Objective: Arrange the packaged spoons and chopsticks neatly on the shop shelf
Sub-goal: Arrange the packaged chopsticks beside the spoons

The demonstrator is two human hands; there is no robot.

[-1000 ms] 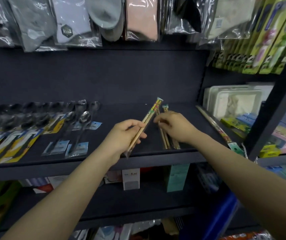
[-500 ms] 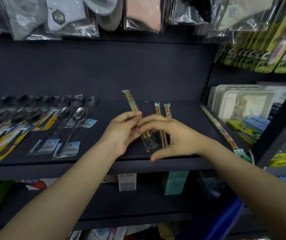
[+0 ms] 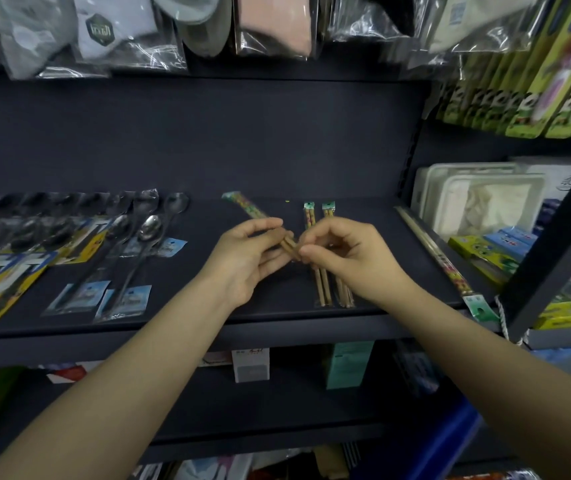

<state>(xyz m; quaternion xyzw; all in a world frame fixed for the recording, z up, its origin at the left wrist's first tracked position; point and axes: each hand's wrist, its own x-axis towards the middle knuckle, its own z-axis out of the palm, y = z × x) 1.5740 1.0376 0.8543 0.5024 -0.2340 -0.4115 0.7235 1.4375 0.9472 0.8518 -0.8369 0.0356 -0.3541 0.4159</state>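
Note:
Over the dark shelf [image 3: 277, 320] my left hand [image 3: 246, 258] and my right hand [image 3: 349, 258] both pinch one packaged pair of chopsticks [image 3: 249, 211], which slants from far left toward the near right. Its near end lies between my fingertips. Two more chopstick packs [image 3: 322, 289] lie side by side on the shelf, pointing front to back, partly under my right hand. A long chopstick pack [image 3: 429, 247] lies along the shelf's right edge. Packaged spoons [image 3: 128, 271] lie in rows on the left part of the shelf.
Bagged socks [image 3: 110, 32] hang above the shelf. Green packs [image 3: 536, 95] hang at upper right. White trays [image 3: 478, 199] and coloured boxes [image 3: 484, 258] fill the neighbouring shelf to the right. Small boxes [image 3: 251, 363] stand on the shelf below.
The held chopstick pack has swung from leaning right to slanting toward the far left. My right hand left the lying packs and now pinches the held pack's near end.

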